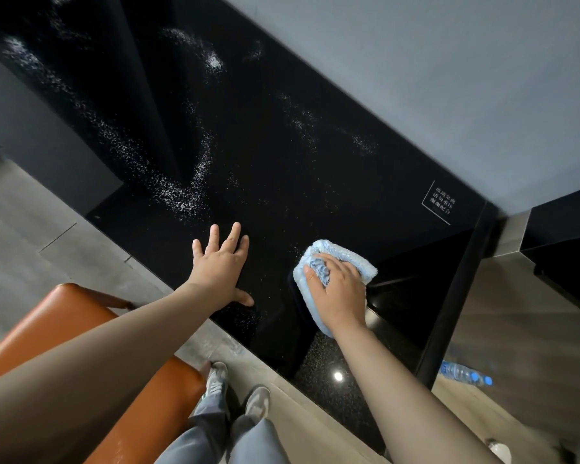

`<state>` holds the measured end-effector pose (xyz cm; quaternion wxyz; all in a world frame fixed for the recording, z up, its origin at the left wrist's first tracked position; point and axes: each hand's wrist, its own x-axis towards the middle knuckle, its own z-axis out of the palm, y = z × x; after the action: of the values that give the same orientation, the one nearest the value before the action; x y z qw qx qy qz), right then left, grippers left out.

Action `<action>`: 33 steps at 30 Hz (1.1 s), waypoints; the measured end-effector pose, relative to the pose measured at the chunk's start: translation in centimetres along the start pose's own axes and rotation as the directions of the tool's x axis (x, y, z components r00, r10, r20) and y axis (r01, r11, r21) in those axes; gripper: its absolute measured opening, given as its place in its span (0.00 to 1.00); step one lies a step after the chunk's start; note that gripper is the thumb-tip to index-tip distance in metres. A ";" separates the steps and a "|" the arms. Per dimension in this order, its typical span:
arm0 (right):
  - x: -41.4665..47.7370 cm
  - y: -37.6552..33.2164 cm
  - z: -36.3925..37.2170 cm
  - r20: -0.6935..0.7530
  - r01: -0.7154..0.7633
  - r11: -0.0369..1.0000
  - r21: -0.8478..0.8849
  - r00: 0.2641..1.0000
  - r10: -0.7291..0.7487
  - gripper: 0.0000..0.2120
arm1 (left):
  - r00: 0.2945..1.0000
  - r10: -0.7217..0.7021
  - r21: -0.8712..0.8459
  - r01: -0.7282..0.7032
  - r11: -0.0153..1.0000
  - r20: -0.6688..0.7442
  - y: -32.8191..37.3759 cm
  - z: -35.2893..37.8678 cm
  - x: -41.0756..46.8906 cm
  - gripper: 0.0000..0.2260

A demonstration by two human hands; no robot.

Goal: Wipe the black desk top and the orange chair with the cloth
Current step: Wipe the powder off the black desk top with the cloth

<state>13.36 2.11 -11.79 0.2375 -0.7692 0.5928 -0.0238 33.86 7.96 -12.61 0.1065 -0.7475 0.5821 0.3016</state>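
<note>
Light-blue microfibre cloth (pixel 347 254), folded into a pad, lies on the black desk top (pixel 282 155) under the right hand (pixel 340 294). I see the fingers curled into its bunched folds and the palm bearing down on it. The left hand (pixel 220 267) rests flat on the desk near the cloth, fingers spread, holding nothing. Beyond both hands I note trails of white specks (pixel 181 192) across the glossy surface. Past the right hand there is a white printed label (pixel 437 203) near the desk's corner. Beneath the left forearm stands the orange chair (pixel 57 316), close to the desk edge. Between the forearms, two grey shoes (pixel 216 380) stand on the floor. Right of the right forearm is a clear water bottle (pixel 464 373) with a blue cap.
</note>
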 end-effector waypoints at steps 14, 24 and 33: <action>-1.2 0.5 1.1 -0.004 0.117 0.991 -0.062 0.993 -0.118 0.24 | 0.998 -0.055 0.010 0.055 0.998 -0.020 0.3 0.0 0.0 0.56; -3.7 0.2 2.1 -0.019 0.164 0.985 -0.046 0.986 -0.165 0.23 | 0.997 -0.069 -0.013 0.069 0.998 -0.024 0.4 0.0 0.2 0.57; -6.7 -0.7 3.4 -0.038 0.144 0.987 -0.068 0.988 -0.146 0.21 | 0.998 -0.005 -0.042 0.003 0.999 -0.057 -0.1 0.0 -0.6 0.53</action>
<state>13.08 9.55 -12.91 0.1972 -0.8169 0.5407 -0.0383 33.86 8.53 -12.30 0.0748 -0.7591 0.5769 0.2920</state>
